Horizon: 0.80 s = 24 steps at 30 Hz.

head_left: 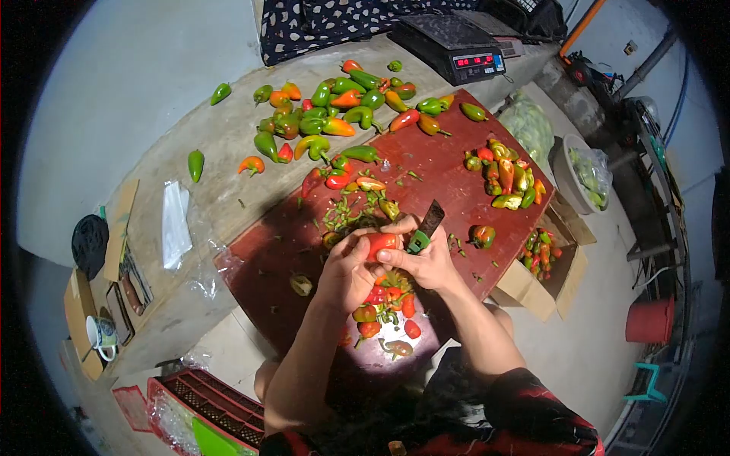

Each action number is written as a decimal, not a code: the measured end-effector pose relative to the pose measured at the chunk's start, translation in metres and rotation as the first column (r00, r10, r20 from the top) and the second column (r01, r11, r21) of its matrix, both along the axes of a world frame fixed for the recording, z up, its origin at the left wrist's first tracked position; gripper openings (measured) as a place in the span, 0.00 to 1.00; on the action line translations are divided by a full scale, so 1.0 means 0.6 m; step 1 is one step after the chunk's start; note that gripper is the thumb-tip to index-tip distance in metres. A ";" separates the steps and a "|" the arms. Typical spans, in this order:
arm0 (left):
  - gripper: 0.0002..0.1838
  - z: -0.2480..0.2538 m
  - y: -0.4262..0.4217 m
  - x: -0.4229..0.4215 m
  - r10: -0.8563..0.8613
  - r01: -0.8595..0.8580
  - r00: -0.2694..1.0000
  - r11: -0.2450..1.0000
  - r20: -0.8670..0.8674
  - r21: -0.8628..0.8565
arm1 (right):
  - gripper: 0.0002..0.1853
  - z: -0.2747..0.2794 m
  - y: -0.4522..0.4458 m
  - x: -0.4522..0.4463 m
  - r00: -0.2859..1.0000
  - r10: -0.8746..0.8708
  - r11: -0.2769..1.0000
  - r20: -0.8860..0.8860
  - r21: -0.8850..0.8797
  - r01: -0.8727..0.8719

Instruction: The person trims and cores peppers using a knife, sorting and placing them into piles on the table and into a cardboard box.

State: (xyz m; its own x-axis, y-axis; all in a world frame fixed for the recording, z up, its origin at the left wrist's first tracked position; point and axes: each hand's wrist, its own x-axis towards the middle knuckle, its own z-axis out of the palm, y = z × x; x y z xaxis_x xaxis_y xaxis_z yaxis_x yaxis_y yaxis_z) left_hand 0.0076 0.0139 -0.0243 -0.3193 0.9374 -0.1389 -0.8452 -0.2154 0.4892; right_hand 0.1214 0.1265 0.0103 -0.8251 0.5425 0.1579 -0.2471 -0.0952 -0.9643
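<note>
My left hand (346, 270) is closed round a red pepper (381, 245) in the middle of the view. The thumb and fingers of my right hand (427, 262) press on the same pepper from the other side. A green-handled knife (420, 241) is also gripped in my right hand, its dark, broad blade tilted up and away from the pepper. Just beyond my hands, green stems and scraps (346, 211) are strewn on the red tabletop (426, 175). Between my forearms lie several red and green peppers (367, 313), partly hidden by my hands.
Whole peppers (312, 121) are heaped on the concrete ledge (228, 140) and the table's far edge. More peppers (506, 175) lie at the right corner, above a cardboard box (566, 281) of peppers. A digital scale (449, 49) stands at the back. Red crates (205, 406) are lower left.
</note>
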 end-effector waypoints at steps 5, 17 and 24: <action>0.18 0.015 0.003 -0.010 -0.041 0.035 0.991 0.998 -0.126 -0.051 | 0.13 0.003 0.007 0.005 0.996 -0.042 0.999 0.076 0.001 0.042; 0.17 0.027 0.002 -0.002 -0.032 -0.098 0.756 0.982 -0.654 -0.162 | 0.12 -0.003 0.030 -0.001 0.984 -0.117 0.986 0.135 0.136 0.099; 0.19 0.008 0.004 -0.001 -0.015 -0.043 0.789 0.996 -0.614 -0.079 | 0.11 0.001 0.037 0.006 0.988 -0.073 0.969 0.134 0.244 0.038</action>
State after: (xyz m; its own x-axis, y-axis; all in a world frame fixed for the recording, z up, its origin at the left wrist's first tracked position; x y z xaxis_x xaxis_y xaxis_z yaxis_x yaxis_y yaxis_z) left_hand 0.0073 0.0164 -0.0197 -0.3774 0.9260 0.0128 -0.3579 -0.1586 0.9202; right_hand 0.1247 0.1484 0.0110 -0.8179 0.5486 0.1733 -0.1051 0.1537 -0.9825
